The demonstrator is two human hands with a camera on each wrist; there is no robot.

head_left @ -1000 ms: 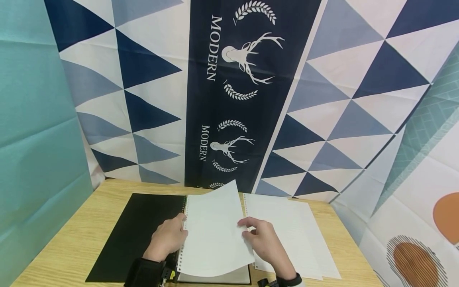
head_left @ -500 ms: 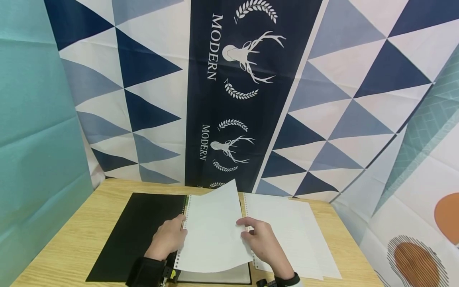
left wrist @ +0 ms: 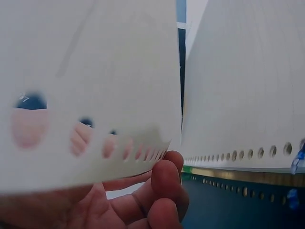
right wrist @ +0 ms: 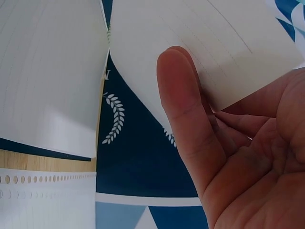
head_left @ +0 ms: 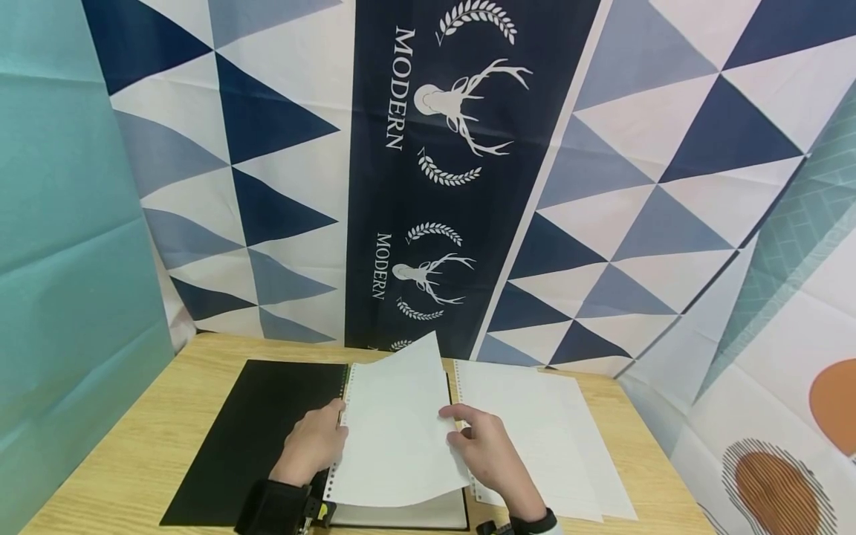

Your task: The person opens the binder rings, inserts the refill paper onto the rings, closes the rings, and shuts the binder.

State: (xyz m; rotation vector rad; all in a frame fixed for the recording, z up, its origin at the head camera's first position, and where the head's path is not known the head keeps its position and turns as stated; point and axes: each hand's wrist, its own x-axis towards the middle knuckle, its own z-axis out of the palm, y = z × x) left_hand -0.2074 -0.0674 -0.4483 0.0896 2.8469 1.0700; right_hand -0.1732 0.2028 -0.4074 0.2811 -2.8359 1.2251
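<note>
A loose-leaf sheet of white paper, holes punched down its left edge, is raised above an open black binder. My left hand holds the punched edge, and in the left wrist view its fingertips show beside the row of holes. At the opposite edge my right hand pinches the sheet, the thumb lying on one face. Beneath the raised sheet, a stack of pages lies in the binder. Blue ring parts show at those pages' holes in the left wrist view.
Several loose punched sheets lie overlapping to the binder's right. All of it rests on a wooden table. A patterned cloth hangs behind the table's back edge, and a teal cloth hangs at the left.
The raised sheet has lifted slightly at its near edge and its punched edge has shifted a little left near the bottom. My right hand has moved slightly left. Both hands keep their hold.
</note>
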